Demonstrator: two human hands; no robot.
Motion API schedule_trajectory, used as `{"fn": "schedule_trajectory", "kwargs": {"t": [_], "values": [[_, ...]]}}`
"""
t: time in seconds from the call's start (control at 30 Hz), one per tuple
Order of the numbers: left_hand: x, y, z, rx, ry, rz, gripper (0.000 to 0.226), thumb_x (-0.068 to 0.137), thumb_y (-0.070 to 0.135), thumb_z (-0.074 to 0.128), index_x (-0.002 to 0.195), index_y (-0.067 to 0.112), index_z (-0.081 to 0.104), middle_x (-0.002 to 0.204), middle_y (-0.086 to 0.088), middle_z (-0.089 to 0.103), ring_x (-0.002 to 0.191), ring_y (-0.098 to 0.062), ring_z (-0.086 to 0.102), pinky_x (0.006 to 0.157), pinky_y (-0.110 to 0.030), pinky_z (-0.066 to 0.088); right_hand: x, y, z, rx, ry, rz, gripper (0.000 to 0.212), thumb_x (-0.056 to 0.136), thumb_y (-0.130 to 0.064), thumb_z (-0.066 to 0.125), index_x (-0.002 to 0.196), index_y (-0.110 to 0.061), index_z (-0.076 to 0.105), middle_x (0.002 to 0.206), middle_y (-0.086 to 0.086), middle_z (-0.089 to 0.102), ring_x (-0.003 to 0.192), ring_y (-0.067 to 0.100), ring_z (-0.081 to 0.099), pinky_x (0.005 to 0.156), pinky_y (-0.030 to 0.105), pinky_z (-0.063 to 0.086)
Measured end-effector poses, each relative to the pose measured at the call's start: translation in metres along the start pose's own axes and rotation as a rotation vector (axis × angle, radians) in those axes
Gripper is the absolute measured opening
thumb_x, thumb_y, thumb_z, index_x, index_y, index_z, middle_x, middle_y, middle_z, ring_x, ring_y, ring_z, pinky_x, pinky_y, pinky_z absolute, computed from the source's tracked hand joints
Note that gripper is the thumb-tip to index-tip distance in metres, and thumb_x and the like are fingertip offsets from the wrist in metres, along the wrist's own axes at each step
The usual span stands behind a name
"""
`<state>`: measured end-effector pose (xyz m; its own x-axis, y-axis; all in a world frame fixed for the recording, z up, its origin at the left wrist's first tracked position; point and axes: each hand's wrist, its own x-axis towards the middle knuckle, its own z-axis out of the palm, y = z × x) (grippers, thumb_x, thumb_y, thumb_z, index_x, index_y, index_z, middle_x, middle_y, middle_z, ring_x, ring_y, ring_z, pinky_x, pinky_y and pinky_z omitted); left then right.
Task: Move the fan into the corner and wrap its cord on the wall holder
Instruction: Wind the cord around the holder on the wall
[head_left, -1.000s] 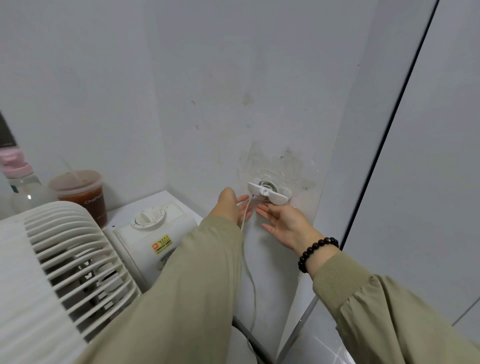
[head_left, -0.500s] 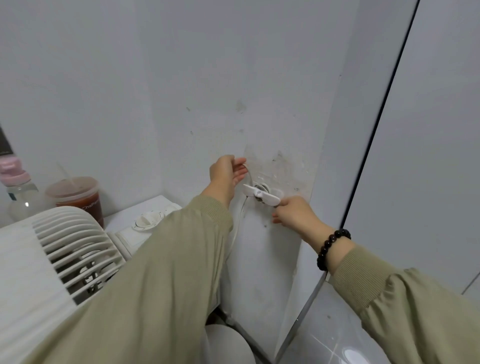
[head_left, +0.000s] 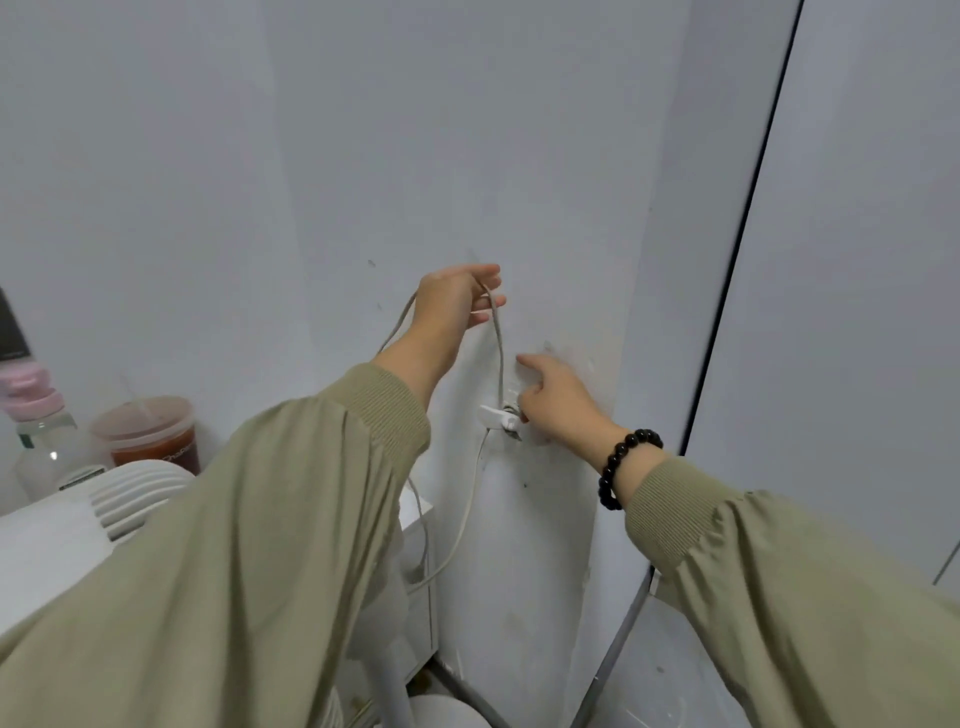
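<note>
The left arm reaches up along the wall, its hand (head_left: 457, 306) raised above the wall holder (head_left: 493, 414) and pinching the cord (head_left: 500, 358), which drops from the fingers straight down to the holder and hangs on below it. The right hand (head_left: 563, 402) is at the holder's right end, index finger stretched up-left along the wall, other fingers curled against the holder; whether they grip it cannot be told. The fan (head_left: 137, 491) stands low on the left, behind the left sleeve
</note>
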<state>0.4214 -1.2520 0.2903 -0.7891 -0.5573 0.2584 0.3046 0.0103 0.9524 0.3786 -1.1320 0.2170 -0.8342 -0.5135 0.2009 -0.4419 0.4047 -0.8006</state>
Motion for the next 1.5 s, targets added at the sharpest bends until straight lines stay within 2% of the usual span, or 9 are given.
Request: {"fn": "schedule_trajectory", "kwargs": {"t": [0.17, 0.27, 0.4, 0.5, 0.8, 1.03, 1.23, 1.37, 1.5], "values": [[-0.012, -0.002, -0.014, 0.658, -0.048, 0.310, 0.056, 0.079, -0.010, 0.036, 0.125, 0.012, 0.057, 0.118, -0.006, 0.063, 0.104, -0.020, 0.059, 0.087, -0.030, 0.047, 0.004, -0.014, 0.004, 0.231, -0.099, 0.130, 0.010, 0.088, -0.013, 0.056, 0.080, -0.015, 0.052, 0.056, 0.006, 0.047, 0.034, 0.014, 0.041, 0.036, 0.018, 0.035], [-0.013, -0.009, -0.033, 1.406, 0.023, 0.436, 0.048, 0.082, -0.004, 0.039, 0.124, 0.017, 0.051, 0.097, -0.006, 0.061, 0.090, -0.028, 0.056, 0.067, -0.031, 0.041, 0.002, -0.008, -0.003, -0.050, 0.102, 0.064, 0.042, 0.089, -0.026, 0.056, 0.052, -0.016, 0.039, 0.049, -0.001, 0.042, 0.042, 0.013, 0.043, 0.042, 0.021, 0.032], [-0.017, -0.014, -0.036, 1.598, 0.139, 0.437, 0.023, 0.088, -0.001, 0.040, 0.095, 0.009, 0.059, 0.061, 0.001, 0.037, 0.066, -0.024, 0.044, 0.046, -0.025, 0.022, -0.004, -0.002, -0.007, 0.022, 0.286, 0.099, 0.030, 0.088, -0.015, 0.048, 0.069, 0.005, 0.060, 0.058, 0.007, 0.049, 0.056, 0.022, 0.046, 0.053, 0.026, 0.038], [-0.026, -0.010, -0.019, 1.703, 0.069, 0.619, 0.023, 0.083, -0.005, 0.042, 0.092, 0.009, 0.059, 0.056, 0.002, 0.031, 0.064, -0.024, 0.041, 0.044, -0.025, 0.015, -0.010, -0.008, -0.010, -0.062, 0.345, 0.056, 0.031, 0.085, -0.009, 0.046, 0.054, -0.009, 0.042, 0.051, 0.001, 0.039, 0.050, 0.019, 0.037, 0.045, 0.024, 0.028], [-0.049, -0.013, -0.015, 1.740, 0.026, 0.691, 0.015, 0.084, -0.001, 0.040, 0.078, 0.011, 0.045, 0.078, -0.005, 0.039, 0.074, -0.023, 0.037, 0.054, -0.031, 0.026, -0.025, -0.015, -0.041, 0.049, 0.389, 0.040, 0.031, 0.086, -0.018, 0.046, 0.068, 0.002, 0.061, 0.061, 0.013, 0.047, 0.049, 0.025, 0.045, 0.054, 0.031, 0.041], [-0.068, -0.001, 0.000, 1.858, -0.079, 0.794, 0.021, 0.081, -0.006, 0.040, 0.083, 0.014, 0.037, 0.061, 0.000, 0.040, 0.061, -0.025, 0.042, 0.044, -0.025, 0.015, -0.045, -0.026, -0.058, -0.642, 0.428, -0.209, 0.039, 0.095, -0.028, 0.041, 0.061, -0.008, 0.047, 0.059, 0.002, 0.047, 0.064, 0.028, 0.048, 0.046, 0.028, 0.028], [-0.066, -0.002, -0.024, 1.673, 0.082, 0.287, 0.028, 0.097, 0.020, 0.038, 0.099, 0.008, 0.063, 0.100, -0.011, 0.065, 0.092, -0.032, 0.061, 0.068, -0.030, 0.041, -0.050, -0.018, -0.074, 0.609, 0.359, 0.220, 0.034, 0.099, -0.021, 0.037, 0.074, -0.005, 0.052, 0.062, 0.013, 0.056, 0.045, 0.020, 0.056, 0.037, 0.020, 0.047], [-0.059, 0.000, -0.045, 1.174, 0.192, 0.009, 0.057, 0.098, 0.046, 0.032, 0.088, 0.000, 0.064, 0.085, -0.014, 0.070, 0.074, -0.030, 0.066, 0.064, -0.028, 0.047, -0.057, -0.010, -0.088, 0.675, 0.224, 0.209, 0.027, 0.097, -0.020, 0.047, 0.074, -0.008, 0.053, 0.071, 0.012, 0.060, 0.053, 0.015, 0.063, 0.046, 0.021, 0.053], [-0.052, 0.027, -0.041, 0.714, 0.335, 0.166, 0.059, 0.095, 0.047, 0.040, 0.072, -0.001, 0.067, 0.072, -0.017, 0.069, 0.069, -0.033, 0.067, 0.069, -0.038, 0.056, -0.058, -0.009, -0.095, 0.670, 0.121, 0.200, 0.017, 0.095, -0.010, 0.050, 0.079, -0.007, 0.054, 0.078, 0.013, 0.062, 0.068, 0.020, 0.065, 0.059, 0.024, 0.054]]}}
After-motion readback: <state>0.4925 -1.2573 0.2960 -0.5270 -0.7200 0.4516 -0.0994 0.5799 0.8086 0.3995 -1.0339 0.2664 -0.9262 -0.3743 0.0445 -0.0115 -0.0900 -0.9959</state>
